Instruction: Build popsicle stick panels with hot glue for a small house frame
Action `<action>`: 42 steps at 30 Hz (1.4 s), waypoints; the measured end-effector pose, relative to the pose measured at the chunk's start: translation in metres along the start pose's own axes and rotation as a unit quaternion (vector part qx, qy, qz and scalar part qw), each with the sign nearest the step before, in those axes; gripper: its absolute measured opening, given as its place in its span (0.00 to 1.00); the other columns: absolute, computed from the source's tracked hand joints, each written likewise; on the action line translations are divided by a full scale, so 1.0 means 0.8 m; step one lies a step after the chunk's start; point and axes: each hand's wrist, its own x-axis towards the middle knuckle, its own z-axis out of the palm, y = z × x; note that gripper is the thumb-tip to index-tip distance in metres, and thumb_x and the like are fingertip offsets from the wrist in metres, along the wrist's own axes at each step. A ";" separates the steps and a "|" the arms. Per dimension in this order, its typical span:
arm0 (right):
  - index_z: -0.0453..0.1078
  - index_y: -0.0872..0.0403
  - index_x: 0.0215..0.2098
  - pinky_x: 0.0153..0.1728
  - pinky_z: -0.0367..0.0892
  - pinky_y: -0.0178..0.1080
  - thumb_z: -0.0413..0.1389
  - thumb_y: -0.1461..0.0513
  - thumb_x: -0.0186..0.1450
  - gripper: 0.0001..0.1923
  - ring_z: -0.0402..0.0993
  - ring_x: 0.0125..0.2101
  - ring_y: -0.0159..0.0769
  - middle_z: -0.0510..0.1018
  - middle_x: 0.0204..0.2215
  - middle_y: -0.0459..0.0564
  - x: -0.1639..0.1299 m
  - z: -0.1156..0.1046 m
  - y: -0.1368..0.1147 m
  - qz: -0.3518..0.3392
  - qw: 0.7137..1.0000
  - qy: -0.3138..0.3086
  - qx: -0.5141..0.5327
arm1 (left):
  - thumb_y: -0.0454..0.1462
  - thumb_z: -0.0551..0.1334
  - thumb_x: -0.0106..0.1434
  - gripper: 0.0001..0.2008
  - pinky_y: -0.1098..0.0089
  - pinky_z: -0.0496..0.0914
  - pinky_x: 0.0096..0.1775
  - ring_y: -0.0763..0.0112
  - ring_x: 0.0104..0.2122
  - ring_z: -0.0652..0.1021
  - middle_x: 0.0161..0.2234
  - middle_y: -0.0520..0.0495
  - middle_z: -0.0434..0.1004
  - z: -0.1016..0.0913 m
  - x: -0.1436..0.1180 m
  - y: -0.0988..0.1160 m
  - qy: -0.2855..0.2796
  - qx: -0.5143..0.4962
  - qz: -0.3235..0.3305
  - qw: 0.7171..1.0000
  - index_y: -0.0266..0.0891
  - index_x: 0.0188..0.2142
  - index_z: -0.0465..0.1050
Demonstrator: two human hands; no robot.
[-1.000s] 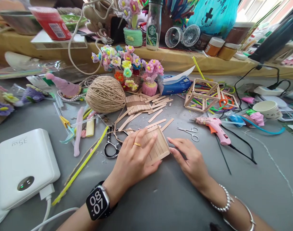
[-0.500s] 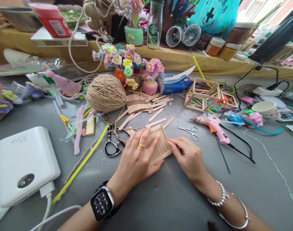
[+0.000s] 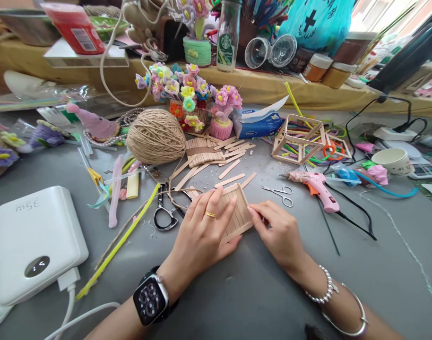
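wooden stick panel (image 3: 237, 213) flat on grey table (image 3: 258, 293), dead centre before me. my left hand (image 3: 202, 236) lies spread on it, fingers pressing down, nothing clasped. my right hand (image 3: 278, 231) at panel's 3 o'clock edge, fingertips pinching narrow on rim. slats run 12 to 6. small scissors (image 3: 281, 194) near at 1 o'clock.

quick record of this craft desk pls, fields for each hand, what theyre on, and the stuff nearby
left hand: left hand lies flat on the stick panel, ring on one finger, watch on the wrist
right hand: right hand pinches the panel's right edge with its fingertips
panel: stick panel, flat wooden sticks side by side, resting on the grey table
behind it: loose sticks, twine ball
right of it: small scissors, pink glue gun, stick cube frame
left of it: black scissors, white power bank
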 end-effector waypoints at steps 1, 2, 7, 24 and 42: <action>0.70 0.56 0.33 0.30 0.63 0.36 0.48 0.66 0.62 0.09 0.66 0.27 0.33 0.72 0.25 0.48 0.000 0.000 0.000 0.000 1.000 0.000 0.001 | 0.43 0.58 0.55 0.23 0.54 0.62 0.47 0.50 0.49 0.64 0.51 0.32 0.62 0.000 0.000 0.000 0.000 -0.001 0.000 1.000 0.35 0.49 0.66; 0.69 0.56 0.33 0.31 0.63 0.36 0.47 0.66 0.62 0.09 0.67 0.27 0.33 0.72 0.25 0.49 0.000 0.000 0.000 0.000 1.000 -0.001 0.002 | 0.43 0.58 0.55 0.23 0.54 0.62 0.47 0.50 0.49 0.64 0.51 0.31 0.62 0.000 0.000 0.000 0.001 -0.001 0.000 1.000 0.35 0.49 0.66; 0.69 0.56 0.33 0.31 0.63 0.36 0.47 0.66 0.63 0.09 0.67 0.27 0.33 0.72 0.25 0.49 0.000 0.001 0.000 -0.005 1.000 0.000 -0.002 | 0.43 0.57 0.55 0.23 0.55 0.61 0.47 0.50 0.49 0.64 0.51 0.31 0.62 0.000 -0.001 -0.001 0.003 -0.006 0.001 1.000 0.35 0.49 0.66; 0.69 0.57 0.33 0.32 0.63 0.36 0.47 0.67 0.63 0.09 0.67 0.28 0.34 0.72 0.25 0.50 0.000 0.001 0.000 -0.009 1.000 -0.003 -0.005 | 0.43 0.57 0.55 0.23 0.54 0.61 0.48 0.50 0.49 0.64 0.51 0.32 0.62 0.001 0.000 -0.002 -0.002 -0.012 0.000 1.000 0.35 0.49 0.66; 0.69 0.56 0.32 0.31 0.63 0.37 0.46 0.66 0.63 0.10 0.67 0.27 0.34 0.72 0.25 0.49 0.001 0.000 -0.001 -0.005 1.000 -0.002 -0.003 | 0.44 0.58 0.54 0.23 0.54 0.62 0.47 0.50 0.49 0.65 0.50 0.32 0.63 0.000 -0.001 -0.002 0.000 -0.023 -0.002 1.000 0.35 0.48 0.66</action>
